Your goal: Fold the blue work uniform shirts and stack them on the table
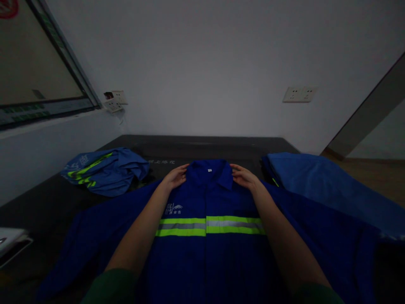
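A dark blue work jacket [205,257] lies spread face up in front of me, sleeves out to both sides. Across its chest run yellow-green and grey reflective bands, and a white logo sits at the left. Its collar [225,176] points away from me, with a small white label inside. At the collar's left edge, my left hand [177,176] grips the fabric with its fingertips. My right hand [244,176] has the collar's right edge in its fingertips, opposite the left. Parts of the fingers on both hands are hidden by the cloth or the angle.
A crumpled blue garment with reflective bands [107,171] lies on the dark table [202,145] at left. More blue clothing [316,181] is piled at right. A white object [12,245] stands at the left edge. Behind is a wall with sockets [299,94].
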Demonstrator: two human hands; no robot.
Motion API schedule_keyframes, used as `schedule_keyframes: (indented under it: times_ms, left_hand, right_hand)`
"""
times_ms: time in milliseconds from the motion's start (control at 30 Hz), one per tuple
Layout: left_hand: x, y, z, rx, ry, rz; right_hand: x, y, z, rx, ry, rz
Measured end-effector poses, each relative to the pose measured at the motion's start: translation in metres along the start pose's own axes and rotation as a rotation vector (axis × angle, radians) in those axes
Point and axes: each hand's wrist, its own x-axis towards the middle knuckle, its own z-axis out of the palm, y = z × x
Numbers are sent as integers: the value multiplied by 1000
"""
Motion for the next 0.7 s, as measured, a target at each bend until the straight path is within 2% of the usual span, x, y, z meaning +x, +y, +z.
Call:
schedule_keyframes:
  times_ms: [133, 200, 267, 333, 433, 500, 567, 700]
  left_hand:
    - [-10, 10, 1, 87, -60, -15]
    - [-12, 14, 5, 345, -32, 88]
    - [-12, 16, 11, 667, 48, 243]
    - [-13, 17, 17, 844, 130, 342]
    - [-17, 19, 24, 952, 223, 414]
    - [-23, 22, 27, 1078, 276, 483]
    - [-29, 25, 29, 1172, 274, 528]
    - [-37, 31, 34, 1153, 234, 577]
  right_hand:
    - [-9, -7, 2, 16, -33, 114]
    - [-10, -13, 6, -46, -22, 115]
    - [-12, -19, 12, -211, 5, 67]
    - [-14, -25, 21, -463, 95, -8]
    - [-22, -31, 36, -837, 326, -132]
    - [-27, -34, 45, -1007, 440, -202]
    - [-31, -34, 50, -1101, 484, -274]
    - [-32, -33, 48, -1180, 503, -342]
